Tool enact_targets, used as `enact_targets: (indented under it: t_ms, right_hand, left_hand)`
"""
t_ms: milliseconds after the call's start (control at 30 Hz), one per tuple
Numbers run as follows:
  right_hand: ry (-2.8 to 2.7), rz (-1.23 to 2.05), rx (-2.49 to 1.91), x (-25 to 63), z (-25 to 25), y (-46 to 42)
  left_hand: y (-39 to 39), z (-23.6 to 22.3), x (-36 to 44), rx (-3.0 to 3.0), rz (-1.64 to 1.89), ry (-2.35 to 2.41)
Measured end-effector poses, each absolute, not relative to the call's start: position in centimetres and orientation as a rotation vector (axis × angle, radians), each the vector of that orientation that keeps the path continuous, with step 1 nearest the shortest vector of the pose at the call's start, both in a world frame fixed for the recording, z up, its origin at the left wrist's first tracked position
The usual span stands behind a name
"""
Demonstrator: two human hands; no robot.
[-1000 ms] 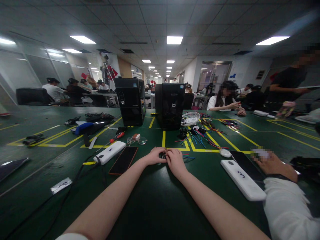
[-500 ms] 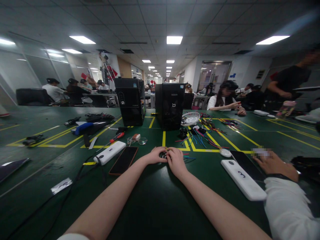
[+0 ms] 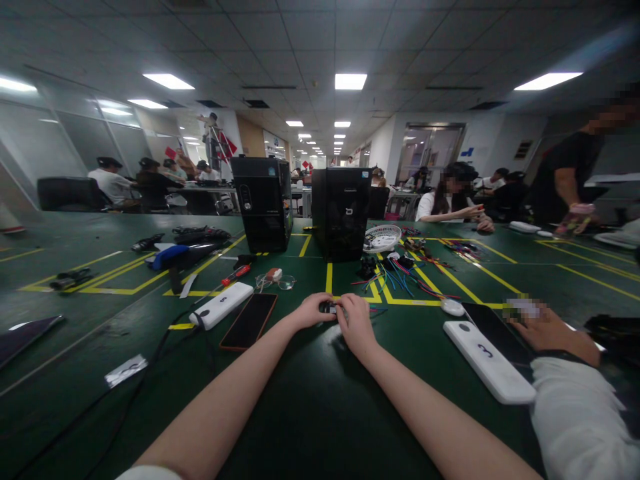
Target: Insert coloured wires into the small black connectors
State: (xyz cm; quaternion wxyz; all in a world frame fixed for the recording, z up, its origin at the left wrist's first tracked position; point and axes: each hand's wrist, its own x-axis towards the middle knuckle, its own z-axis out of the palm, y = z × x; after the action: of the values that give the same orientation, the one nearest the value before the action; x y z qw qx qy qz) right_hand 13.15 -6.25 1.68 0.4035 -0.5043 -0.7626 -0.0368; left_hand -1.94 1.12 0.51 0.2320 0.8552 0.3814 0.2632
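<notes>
Probably light and rigid, the small black-and-silver part (image 3: 329, 308) at twelve o'clock is pinched between the curled fingertips of left hand (image 3: 313, 311) and right hand (image 3: 357, 323), best gripped by its edges.

My left hand (image 3: 315, 311) and right hand (image 3: 355, 320) meet mid-scene, fingers curled inward, fingertips nearly together. Both bare forearms reach in from near left and near right.
</notes>
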Motion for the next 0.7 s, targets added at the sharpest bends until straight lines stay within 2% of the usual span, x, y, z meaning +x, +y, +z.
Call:
enact_targets:
  t_ms: [233,533,700]
  right_hand:
    - [-2.363,0.019,-1.063,12.5,1.0,-7.0]
    - [-2.109,-0.188,-1.379,15.7,1.1,-4.5]
    - [-2.148,-0.196,-1.369,16.0,0.7,-3.9]
  left_hand:
    - [1.8,-0.4,-2.2,2.232,0.791,1.152]
    - [0.9,0.5,-2.1,2.318,0.757,1.068]
    - [0.8,0.6,-2.1,2.345,0.737,1.055]
